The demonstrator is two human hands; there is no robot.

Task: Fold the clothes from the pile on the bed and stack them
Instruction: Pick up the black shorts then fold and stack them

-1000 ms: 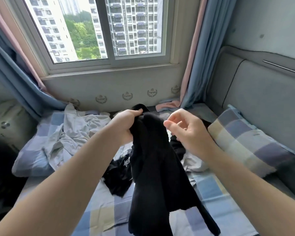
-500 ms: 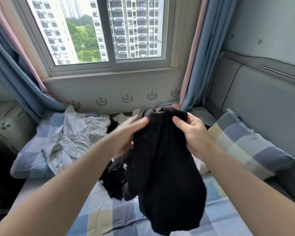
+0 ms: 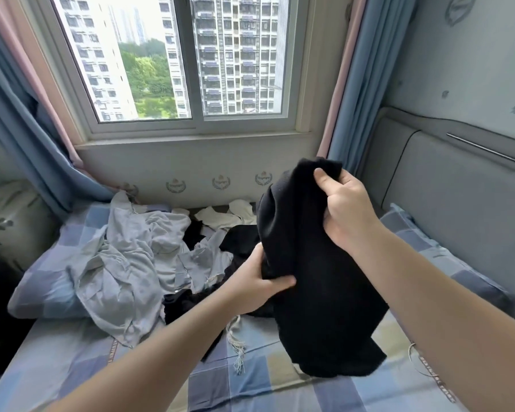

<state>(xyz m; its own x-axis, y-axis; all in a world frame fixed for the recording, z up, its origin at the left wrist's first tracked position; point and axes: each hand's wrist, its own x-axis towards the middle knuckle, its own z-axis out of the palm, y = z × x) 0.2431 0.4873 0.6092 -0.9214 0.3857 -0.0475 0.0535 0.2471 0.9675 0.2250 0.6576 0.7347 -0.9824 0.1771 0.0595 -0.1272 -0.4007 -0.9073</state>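
Observation:
A black knitted garment (image 3: 315, 292) hangs in the air over the bed. My right hand (image 3: 344, 208) grips its top edge, up high near the right curtain. Lower down, my left hand (image 3: 257, 285) pinches the garment's left edge. The lower end of the garment dangles just above the sheet. Behind it on the bed lies the pile of clothes (image 3: 173, 251): crumpled light grey pieces (image 3: 125, 272), white pieces (image 3: 220, 218) and more black fabric (image 3: 190, 301). Part of the pile is hidden by the held garment.
The checked bed sheet (image 3: 101, 358) covers the near bed. A checked pillow (image 3: 42, 289) lies at the left under the grey clothes, another pillow (image 3: 446, 263) at the right by the grey padded headboard (image 3: 464, 203). Window wall and curtains stand behind.
My right hand has carried the garment's top up and to the right. My left hand has slid down from the top edge to the garment's left side.

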